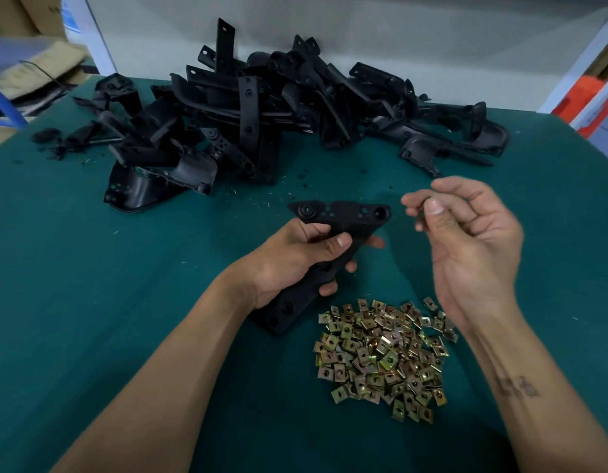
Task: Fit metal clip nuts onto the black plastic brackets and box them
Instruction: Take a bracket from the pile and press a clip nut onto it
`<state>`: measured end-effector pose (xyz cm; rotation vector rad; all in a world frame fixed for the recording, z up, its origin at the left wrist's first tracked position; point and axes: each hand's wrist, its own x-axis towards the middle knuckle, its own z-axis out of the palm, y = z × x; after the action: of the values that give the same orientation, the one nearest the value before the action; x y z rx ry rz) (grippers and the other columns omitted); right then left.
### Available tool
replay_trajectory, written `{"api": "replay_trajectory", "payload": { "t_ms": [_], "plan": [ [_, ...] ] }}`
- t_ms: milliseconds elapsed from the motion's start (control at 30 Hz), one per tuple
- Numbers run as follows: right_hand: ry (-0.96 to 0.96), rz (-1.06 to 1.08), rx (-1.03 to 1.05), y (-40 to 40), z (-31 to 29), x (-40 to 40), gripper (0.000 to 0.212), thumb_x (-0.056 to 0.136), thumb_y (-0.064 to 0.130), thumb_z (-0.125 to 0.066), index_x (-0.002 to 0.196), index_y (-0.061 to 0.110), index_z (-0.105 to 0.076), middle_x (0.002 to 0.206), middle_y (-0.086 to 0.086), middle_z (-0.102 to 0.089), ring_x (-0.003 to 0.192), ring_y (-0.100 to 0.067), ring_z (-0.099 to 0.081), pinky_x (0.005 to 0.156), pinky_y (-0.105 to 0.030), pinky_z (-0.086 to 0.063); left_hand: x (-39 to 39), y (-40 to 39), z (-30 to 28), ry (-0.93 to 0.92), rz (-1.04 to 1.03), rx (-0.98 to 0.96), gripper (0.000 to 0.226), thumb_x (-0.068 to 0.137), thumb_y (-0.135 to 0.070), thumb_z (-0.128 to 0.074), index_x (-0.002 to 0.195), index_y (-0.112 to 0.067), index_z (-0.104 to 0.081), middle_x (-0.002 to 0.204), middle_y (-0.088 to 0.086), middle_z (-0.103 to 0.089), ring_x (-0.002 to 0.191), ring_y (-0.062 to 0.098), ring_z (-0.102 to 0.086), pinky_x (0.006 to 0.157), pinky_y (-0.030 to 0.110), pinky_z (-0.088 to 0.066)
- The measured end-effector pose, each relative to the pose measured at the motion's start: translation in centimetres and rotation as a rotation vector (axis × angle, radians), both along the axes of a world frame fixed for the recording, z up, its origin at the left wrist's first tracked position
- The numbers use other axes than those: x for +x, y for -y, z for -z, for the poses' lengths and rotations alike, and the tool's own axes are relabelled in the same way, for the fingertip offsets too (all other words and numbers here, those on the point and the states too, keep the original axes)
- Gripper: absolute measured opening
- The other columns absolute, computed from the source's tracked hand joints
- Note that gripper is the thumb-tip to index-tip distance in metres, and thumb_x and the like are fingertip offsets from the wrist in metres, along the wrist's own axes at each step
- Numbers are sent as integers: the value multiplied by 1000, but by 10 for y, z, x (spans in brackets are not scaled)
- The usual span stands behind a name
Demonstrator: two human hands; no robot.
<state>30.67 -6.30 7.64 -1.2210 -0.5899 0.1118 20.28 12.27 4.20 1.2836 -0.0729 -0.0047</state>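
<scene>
My left hand (295, 257) grips a black plastic bracket (343, 213) by its long stem, with the T-shaped head and its holes pointing away from me. Just right of the bracket's head, my right hand (466, 233) is raised with thumb and fingers pinched together on something small and dark (427, 203), mostly hidden and blurred. A heap of yellowish metal clip nuts (381, 356) lies on the green table below both hands.
A large pile of black plastic brackets (261, 114) covers the far side of the green table (91, 268). Black shavings (53, 141) lie at far left. Cardboard boxes (29, 63) stand beyond the table's left edge; an orange object (589, 93) is at right.
</scene>
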Motion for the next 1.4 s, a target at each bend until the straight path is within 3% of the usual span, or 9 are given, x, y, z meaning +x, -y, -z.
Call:
{"api": "replay_trajectory", "payload": {
  "t_ms": [100,233,333,433,600,733,900,1267,1400],
  "plan": [
    [-28,-12,54,-4,1,-5,16,92,-6,-62,103,6,-65,91,-7,-78,89,-22,-70,80,-29,-53,0,1,0,28,69,75,37,106,-5,-45,143,-5,-50,137,18,-62,87,19,-56,62,30,-46],
    [-13,12,18,-9,5,-9,16,94,-6,-63,104,6,-66,94,-9,-78,91,-25,-73,83,-30,-57,1,0,-3,2,-2,371,33,110,-9,-39,142,-7,-48,120,8,-73,71,16,-66,59,29,-53],
    [85,9,-111,-11,7,-11,19,96,-3,-65,105,13,-68,97,-6,-79,97,-24,-75,82,-29,-59,3,0,-6,6,-154,699,25,108,-18,-47,130,-22,-58,97,-3,-76,71,17,-68,52,33,-57],
    [150,12,-168,-11,7,-12,21,96,-2,-66,104,17,-69,96,-1,-79,97,-20,-75,80,-25,-57,2,-3,-13,123,-276,1038,23,103,-31,-55,117,-19,-70,76,-7,-71,70,10,-66,61,38,-57],
    [191,0,-166,-10,9,-11,17,96,-2,-67,105,12,-69,96,0,-80,92,-20,-75,69,-23,-54,1,1,-21,217,-719,1843,52,98,-56,-41,96,-16,-74,74,9,-69,65,36,-66,59,37,-44],
    [138,8,-144,-13,15,-9,16,95,-2,-67,104,11,-70,96,-2,-80,88,-23,-74,64,-22,-53,7,11,-16,205,-775,1790,50,102,-53,-35,95,-15,-67,80,6,-71,71,33,-67,76,42,-42],
    [-32,-4,-52,-12,17,-5,14,90,-1,-72,96,12,-72,93,-9,-80,87,-25,-75,67,-23,-54,5,15,1,119,-711,1507,65,98,-70,-22,104,-18,-60,75,1,-65,64,34,-62,54,36,-40],
    [-229,68,54,-10,7,-4,13,80,2,-76,91,8,-75,88,-10,-76,88,-26,-65,74,-26,-52,2,18,1,143,-885,1551,51,101,-62,-40,91,-16,-60,63,-3,-60,48,30,-57,50,29,-32],
    [-281,-34,64,-11,7,-6,19,87,-9,-64,97,4,-74,92,-11,-77,91,-20,-69,79,-23,-54,3,22,-2,138,-894,1548,52,101,-61,-38,94,-15,-60,62,-2,-61,47,31,-57,50,29,-32]
  ]
}}
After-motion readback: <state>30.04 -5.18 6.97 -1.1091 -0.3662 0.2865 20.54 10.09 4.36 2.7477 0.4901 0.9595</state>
